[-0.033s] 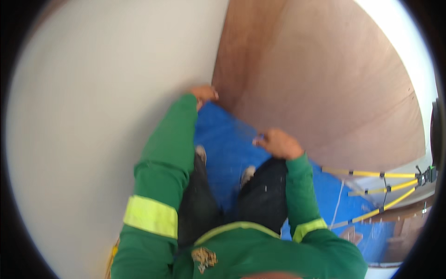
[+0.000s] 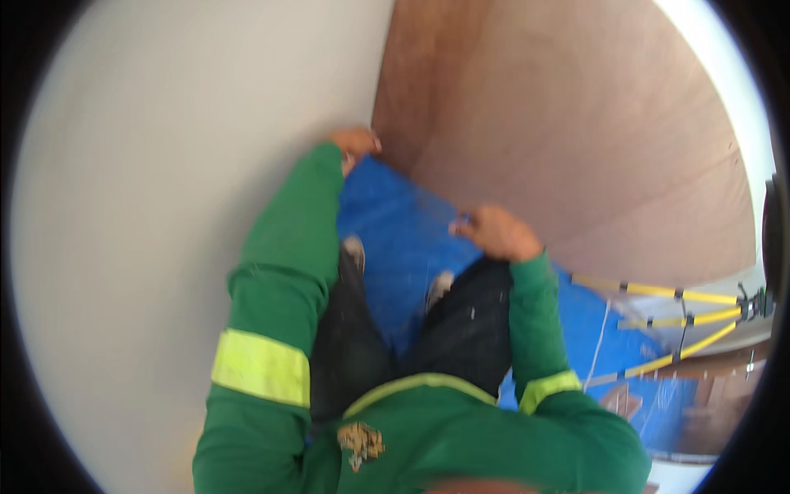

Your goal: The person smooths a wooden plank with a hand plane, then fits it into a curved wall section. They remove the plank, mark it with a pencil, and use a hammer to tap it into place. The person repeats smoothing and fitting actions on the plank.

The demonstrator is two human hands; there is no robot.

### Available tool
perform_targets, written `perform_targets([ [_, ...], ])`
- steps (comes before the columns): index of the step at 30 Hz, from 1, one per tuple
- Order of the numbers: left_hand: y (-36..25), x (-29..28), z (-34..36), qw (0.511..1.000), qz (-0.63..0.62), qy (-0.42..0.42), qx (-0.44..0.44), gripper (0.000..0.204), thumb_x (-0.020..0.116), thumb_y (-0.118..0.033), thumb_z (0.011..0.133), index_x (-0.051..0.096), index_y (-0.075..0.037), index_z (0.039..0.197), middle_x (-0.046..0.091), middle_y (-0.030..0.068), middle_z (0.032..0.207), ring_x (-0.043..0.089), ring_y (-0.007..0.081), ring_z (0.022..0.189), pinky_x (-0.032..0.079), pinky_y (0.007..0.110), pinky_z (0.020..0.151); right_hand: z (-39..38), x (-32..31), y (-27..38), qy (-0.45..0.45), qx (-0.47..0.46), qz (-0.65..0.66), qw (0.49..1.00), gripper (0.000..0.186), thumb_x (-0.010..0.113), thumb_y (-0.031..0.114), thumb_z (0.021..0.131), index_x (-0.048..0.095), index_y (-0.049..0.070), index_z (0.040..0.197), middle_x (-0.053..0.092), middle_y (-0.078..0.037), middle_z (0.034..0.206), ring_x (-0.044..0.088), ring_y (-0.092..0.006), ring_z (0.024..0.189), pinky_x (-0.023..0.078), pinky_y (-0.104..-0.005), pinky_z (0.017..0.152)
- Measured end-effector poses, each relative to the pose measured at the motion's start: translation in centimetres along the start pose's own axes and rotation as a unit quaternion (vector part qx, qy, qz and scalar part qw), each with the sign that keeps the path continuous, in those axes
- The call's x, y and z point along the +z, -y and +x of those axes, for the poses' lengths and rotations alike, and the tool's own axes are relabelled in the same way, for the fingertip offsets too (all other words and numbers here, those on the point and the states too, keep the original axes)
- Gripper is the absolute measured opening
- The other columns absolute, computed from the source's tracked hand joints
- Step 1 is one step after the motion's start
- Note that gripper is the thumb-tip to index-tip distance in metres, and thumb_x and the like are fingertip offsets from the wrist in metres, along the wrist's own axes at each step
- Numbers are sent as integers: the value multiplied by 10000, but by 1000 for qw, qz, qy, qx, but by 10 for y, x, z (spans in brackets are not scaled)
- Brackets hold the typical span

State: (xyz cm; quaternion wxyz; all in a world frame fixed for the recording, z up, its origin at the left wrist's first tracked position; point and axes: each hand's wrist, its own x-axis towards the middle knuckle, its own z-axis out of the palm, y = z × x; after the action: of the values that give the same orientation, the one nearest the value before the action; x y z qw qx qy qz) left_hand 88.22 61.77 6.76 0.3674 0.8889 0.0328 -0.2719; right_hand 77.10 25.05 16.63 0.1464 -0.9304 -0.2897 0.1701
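Observation:
My left hand (image 2: 355,142) is at the corner where the pale wall (image 2: 181,165) meets the brown wooden panel (image 2: 559,132). Its fingers reach toward the panel with the thumb apart below, and I make out nothing in it. Over my right thigh, in front of the panel's lower edge, is my right hand (image 2: 502,234). Its fingers are bent and the thumb and forefinger come close together. A small dark spot shows at those fingertips, too blurred to name. Both arms wear green sleeves with yellow bands.
A blue sheet (image 2: 395,222) covers the floor under my shoes. To the right, a yellow tripod (image 2: 683,320) lies or leans with its legs toward me. A pale cord (image 2: 600,342) runs across the sheet near it. Brown boards (image 2: 724,412) are at the lower right.
The whole scene, hands included, sits slightly higher in the picture, as the view has shifted. Both hands keep about the same pose and place against the wall and panel.

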Motion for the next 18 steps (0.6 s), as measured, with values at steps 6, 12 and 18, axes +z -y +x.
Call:
perform_targets([
  [6,35,-6,3,994,-40,-23,-100,713,592,-349,1083,338,-101,1702,480,217,1648,590,434,1386,503,576,1118,-7,4,-45,24,107,43,993,523,741,432,987,736,-9,1268,767,-271,1130,731,-440,1087,561,-495,957],
  [12,37,0,35,1000,27,-16,-2,676,611,-380,1071,444,-64,1645,466,237,1659,525,418,1472,462,520,1187,-25,-10,-50,-30,140,15,990,534,749,420,980,728,-28,1270,778,-263,1081,742,-430,1045,565,-492,931],
  [18,57,91,144,983,122,-100,92,751,619,-460,1072,432,9,1629,398,279,1691,389,412,1571,340,462,1282,-34,-16,-51,-43,85,75,993,443,758,357,992,712,-19,1222,770,-251,982,744,-412,919,565,-480,828],
])
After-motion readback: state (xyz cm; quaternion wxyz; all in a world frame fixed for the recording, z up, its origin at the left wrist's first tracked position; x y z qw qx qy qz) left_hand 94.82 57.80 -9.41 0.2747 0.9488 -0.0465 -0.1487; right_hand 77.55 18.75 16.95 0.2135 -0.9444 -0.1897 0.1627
